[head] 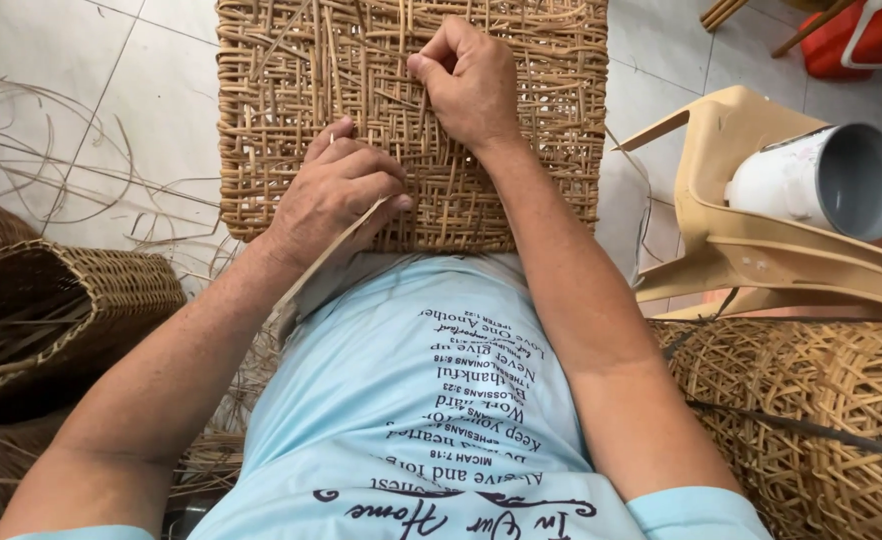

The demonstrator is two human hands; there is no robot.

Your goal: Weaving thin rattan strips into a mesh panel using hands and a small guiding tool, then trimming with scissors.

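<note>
Head view: a woven rattan panel [411,110] fills the upper centre of the frame, resting on the person's lap w/ its near edge against the light blue T-shirt [431,400].

Right hand [471,85] sits upper centre on the panel, fingers curled tight, thumb & forefinger pinched on a thin rattan strand [423,100] that runs roughly top-to-bottom in the frame. The strand lies right at the fingertips, long axis along the panel's vertical weave.

Left hand [336,195] is lower, centre-left, knuckles bent, fingers closed narrow around a flat pale strip [346,240] that slants down-left from the palm toward the shirt. Whether it's a blade or a splint, can't tell. Fingertips press on the weave.

The 2 hands are near each other, the right one above & slightly right of the left. The right is the nearer hand to the strand being worked.

Around: a dark wicker basket [61,300] at left edge, loose rattan fibres [51,170] on the tiled floor upper left, a beige plastic chair [751,240] at right w/ a white pipe piece [821,180] lying on it, open-weave rattan work [821,400] lower right.
</note>
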